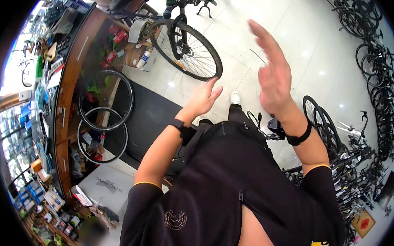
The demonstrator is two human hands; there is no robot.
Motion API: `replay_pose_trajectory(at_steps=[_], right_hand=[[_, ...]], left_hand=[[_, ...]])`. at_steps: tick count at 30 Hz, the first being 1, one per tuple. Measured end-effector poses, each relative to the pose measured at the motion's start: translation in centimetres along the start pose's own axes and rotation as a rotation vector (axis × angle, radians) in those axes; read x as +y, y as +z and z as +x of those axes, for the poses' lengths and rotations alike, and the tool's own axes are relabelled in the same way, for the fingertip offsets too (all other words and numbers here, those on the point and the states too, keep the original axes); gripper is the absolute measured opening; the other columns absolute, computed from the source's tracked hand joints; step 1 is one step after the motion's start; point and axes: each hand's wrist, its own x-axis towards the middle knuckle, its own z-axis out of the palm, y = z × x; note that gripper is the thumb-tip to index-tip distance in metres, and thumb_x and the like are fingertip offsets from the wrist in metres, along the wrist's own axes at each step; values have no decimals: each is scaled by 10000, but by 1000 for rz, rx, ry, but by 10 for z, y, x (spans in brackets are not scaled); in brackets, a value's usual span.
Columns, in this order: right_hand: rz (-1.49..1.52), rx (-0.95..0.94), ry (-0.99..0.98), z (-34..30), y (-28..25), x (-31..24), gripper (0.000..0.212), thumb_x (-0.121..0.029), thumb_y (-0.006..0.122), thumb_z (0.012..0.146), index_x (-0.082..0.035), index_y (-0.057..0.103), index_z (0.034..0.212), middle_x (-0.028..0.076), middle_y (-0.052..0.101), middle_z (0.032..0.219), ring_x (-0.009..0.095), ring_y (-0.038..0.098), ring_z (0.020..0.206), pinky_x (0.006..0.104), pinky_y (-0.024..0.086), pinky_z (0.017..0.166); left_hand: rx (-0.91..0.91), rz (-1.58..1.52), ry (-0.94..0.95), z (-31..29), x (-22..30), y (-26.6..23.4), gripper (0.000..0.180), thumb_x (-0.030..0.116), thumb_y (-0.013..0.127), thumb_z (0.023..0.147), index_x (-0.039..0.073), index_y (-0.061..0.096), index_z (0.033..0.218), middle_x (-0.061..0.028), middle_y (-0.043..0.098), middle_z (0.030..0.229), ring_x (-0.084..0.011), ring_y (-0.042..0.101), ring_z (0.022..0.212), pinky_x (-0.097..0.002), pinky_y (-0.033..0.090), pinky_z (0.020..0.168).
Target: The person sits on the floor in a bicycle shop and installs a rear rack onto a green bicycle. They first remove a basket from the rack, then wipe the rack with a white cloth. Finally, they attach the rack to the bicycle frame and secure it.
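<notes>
My left hand (203, 98) is held out in front of my body with its thumb apart from the fingers, and nothing is in it. In the view its fingertips come close to the lower edge of a bicycle's front tyre (215, 62); whether they touch I cannot tell. Raised on the right, my right hand (275, 74) has its fingers stretched out and holds nothing. Black bands circle both wrists. The bicycle's fork (173, 38) and spoked wheel stand ahead, a little left.
Two bare wheels, an upper wheel rim (132, 97) and a lower one (126, 142), lean by a wooden workbench (72, 76) on the left. A black mat (149, 114) covers part of the tiled floor (232, 27). Many bicycles (374, 64) line the right side.
</notes>
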Motion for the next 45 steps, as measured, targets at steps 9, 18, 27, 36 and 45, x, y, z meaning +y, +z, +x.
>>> replay_pose_trajectory(at_steps=[9, 18, 27, 36, 45], right_hand=[[-442, -1165, 966, -144, -93, 247, 537, -334, 638, 855, 41, 528, 1223, 273, 584, 1162, 399, 579, 1058, 414, 464, 913], [-378, -776, 1221, -278, -205, 371, 415, -276, 648, 836, 44, 594, 1096, 269, 636, 1041, 393, 603, 1020, 429, 482, 891], [-269, -936, 1150, -206, -168, 420, 422, -272, 625, 851, 59, 585, 1109, 265, 644, 998, 384, 622, 968, 425, 491, 852], [71, -684, 773, -13, 27, 524, 331, -277, 565, 893, 26, 657, 988, 198, 675, 907, 330, 651, 842, 380, 503, 754], [336, -652, 879, 63, 202, 590, 322, -290, 604, 888, 14, 700, 934, 151, 671, 771, 184, 639, 701, 329, 490, 645]], left_hand=[[-121, 153, 189, 71, 77, 17, 456, 51, 575, 829, 33, 503, 1279, -181, 605, 1097, -328, 600, 1017, -387, 483, 883], [614, -450, -631, 68, -53, 11, 186, 150, 555, 938, 4, 619, 1034, -46, 651, 888, -104, 603, 766, -232, 464, 671], [884, -421, -602, 226, -169, -52, 269, 237, 567, 934, 5, 617, 1062, -46, 642, 889, -139, 604, 776, -244, 441, 636], [1012, -427, -753, 309, -226, -91, 340, 281, 707, 846, -39, 623, 926, -56, 617, 800, -123, 595, 679, -232, 345, 454], [1008, -590, -751, 307, -228, -91, 252, 226, 700, 872, -7, 606, 852, -22, 603, 738, -92, 564, 625, -214, 363, 494]])
